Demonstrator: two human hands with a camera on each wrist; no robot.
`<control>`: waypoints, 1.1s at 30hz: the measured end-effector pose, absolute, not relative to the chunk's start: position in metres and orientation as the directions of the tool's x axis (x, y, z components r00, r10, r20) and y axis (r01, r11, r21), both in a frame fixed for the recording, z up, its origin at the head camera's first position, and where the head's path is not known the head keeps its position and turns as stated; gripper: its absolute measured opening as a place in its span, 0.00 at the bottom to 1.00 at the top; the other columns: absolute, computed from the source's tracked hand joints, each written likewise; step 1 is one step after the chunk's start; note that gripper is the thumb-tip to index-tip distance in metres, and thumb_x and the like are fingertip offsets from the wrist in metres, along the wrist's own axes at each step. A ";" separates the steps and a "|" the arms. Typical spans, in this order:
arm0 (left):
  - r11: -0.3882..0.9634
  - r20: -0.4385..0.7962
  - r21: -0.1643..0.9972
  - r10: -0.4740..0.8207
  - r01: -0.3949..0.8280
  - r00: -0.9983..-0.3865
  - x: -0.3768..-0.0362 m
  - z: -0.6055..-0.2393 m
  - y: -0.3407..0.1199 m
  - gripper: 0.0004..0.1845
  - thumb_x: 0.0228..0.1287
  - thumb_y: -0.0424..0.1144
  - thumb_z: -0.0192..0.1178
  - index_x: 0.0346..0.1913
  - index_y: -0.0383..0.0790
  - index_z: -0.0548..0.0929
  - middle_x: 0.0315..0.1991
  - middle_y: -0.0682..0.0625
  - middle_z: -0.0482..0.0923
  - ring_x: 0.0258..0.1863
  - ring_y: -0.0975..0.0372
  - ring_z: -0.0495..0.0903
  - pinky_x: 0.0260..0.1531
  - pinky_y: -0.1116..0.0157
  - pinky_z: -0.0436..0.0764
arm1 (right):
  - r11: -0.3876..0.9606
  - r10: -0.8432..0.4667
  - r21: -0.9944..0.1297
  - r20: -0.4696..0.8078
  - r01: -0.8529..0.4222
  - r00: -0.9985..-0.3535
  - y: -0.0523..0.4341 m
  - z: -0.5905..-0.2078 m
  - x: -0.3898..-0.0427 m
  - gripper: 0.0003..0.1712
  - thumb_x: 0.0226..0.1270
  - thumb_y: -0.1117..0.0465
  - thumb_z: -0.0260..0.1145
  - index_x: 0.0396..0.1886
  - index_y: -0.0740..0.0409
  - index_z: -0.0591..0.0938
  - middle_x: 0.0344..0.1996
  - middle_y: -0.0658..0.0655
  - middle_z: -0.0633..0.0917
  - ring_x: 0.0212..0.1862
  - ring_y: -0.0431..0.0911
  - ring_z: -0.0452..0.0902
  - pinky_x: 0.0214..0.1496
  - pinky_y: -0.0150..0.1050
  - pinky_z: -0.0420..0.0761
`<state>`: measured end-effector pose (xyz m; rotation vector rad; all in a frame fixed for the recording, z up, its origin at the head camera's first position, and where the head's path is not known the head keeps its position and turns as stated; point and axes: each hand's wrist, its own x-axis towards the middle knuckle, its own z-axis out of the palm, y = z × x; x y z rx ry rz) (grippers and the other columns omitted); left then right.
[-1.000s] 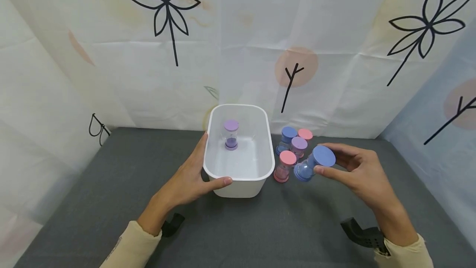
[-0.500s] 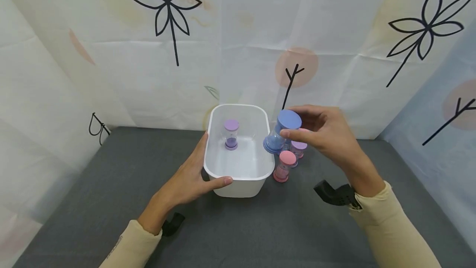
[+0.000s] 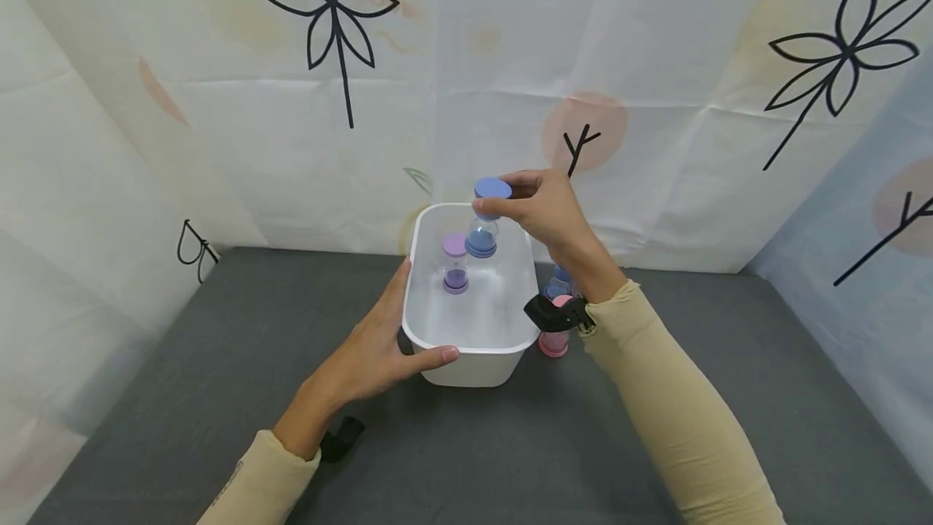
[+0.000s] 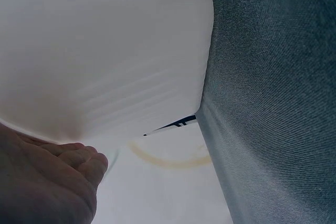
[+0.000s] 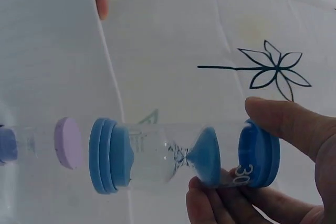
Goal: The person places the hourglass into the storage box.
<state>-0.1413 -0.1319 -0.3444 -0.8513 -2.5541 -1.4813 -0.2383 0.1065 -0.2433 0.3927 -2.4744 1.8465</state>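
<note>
My right hand [image 3: 550,209] pinches a blue sand timer [image 3: 483,236] by its top cap, thumb on one side and fingers on the other. The timer is held over the back right part of a white plastic bin [image 3: 472,349]. In the right wrist view, the blue sand timer [image 5: 210,158] shows blue sand in its glass and the number 30. A purple sand timer [image 3: 455,263] stands upright inside the bin. My left hand [image 3: 368,359] rests against the bin's left side with fairly straight fingers, its thumb along the front rim.
Right of the bin, a pink sand timer [image 3: 554,343] and a blue one [image 3: 557,283] stand on the dark grey table [image 3: 466,452], partly hidden by my right wrist and its black strap [image 3: 557,314]. A printed white cloth [image 3: 481,128] hangs behind the table.
My right hand has carried the blue sand timer leftward and up, from beside the other timers to over the bin, turning it more upright. The left hand and bin have stayed put.
</note>
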 end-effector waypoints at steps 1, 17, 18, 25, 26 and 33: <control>0.389 0.325 0.777 0.424 0.495 -0.845 -0.144 -0.349 -0.133 0.63 0.57 0.52 0.76 0.83 0.54 0.38 0.81 0.54 0.44 0.74 0.58 0.57 0.68 0.42 0.62 | 0.260 -0.155 -0.946 0.158 -0.195 -0.975 0.103 -0.246 -0.241 0.22 0.55 0.61 0.81 0.49 0.65 0.87 0.38 0.58 0.89 0.44 0.48 0.83 0.61 0.46 0.73; 0.443 0.302 0.761 0.404 0.473 -0.864 -0.150 -0.364 -0.136 0.65 0.56 0.61 0.73 0.81 0.65 0.33 0.80 0.65 0.39 0.75 0.63 0.55 0.68 0.43 0.63 | 0.561 -0.022 -0.828 -0.019 0.004 -1.000 0.084 -0.282 -0.264 0.24 0.55 0.59 0.79 0.49 0.66 0.86 0.40 0.60 0.86 0.46 0.52 0.79 0.55 0.49 0.77; 0.447 0.298 0.761 0.404 0.471 -0.865 -0.150 -0.364 -0.136 0.65 0.56 0.61 0.73 0.81 0.65 0.33 0.80 0.64 0.39 0.75 0.62 0.55 0.67 0.43 0.63 | 0.584 -0.034 -0.811 -0.029 0.004 -0.999 0.082 -0.282 -0.264 0.23 0.55 0.59 0.79 0.48 0.67 0.86 0.40 0.59 0.86 0.45 0.51 0.78 0.53 0.49 0.77; 0.477 0.275 0.754 0.394 0.451 -0.877 -0.150 -0.365 -0.136 0.65 0.56 0.63 0.72 0.81 0.65 0.31 0.80 0.64 0.39 0.75 0.61 0.55 0.68 0.44 0.63 | 0.670 -0.077 -0.742 -0.069 -0.001 -0.995 0.073 -0.286 -0.265 0.19 0.55 0.58 0.79 0.44 0.65 0.88 0.39 0.57 0.84 0.43 0.50 0.73 0.47 0.44 0.75; 0.474 0.275 0.757 0.393 0.450 -0.877 -0.150 -0.364 -0.136 0.65 0.56 0.63 0.72 0.81 0.65 0.31 0.80 0.64 0.39 0.75 0.62 0.56 0.68 0.44 0.63 | 0.667 -0.078 -0.745 -0.076 0.004 -0.994 0.073 -0.286 -0.266 0.19 0.55 0.58 0.79 0.43 0.65 0.88 0.39 0.57 0.83 0.43 0.50 0.73 0.47 0.45 0.75; 0.469 0.276 0.757 0.402 0.455 -0.873 -0.149 -0.364 -0.137 0.65 0.57 0.62 0.72 0.81 0.65 0.31 0.81 0.64 0.38 0.76 0.61 0.54 0.68 0.44 0.63 | 0.630 -0.140 -0.775 -0.165 0.041 -0.976 0.072 -0.294 -0.273 0.19 0.55 0.63 0.79 0.45 0.67 0.88 0.42 0.58 0.84 0.43 0.49 0.74 0.47 0.42 0.76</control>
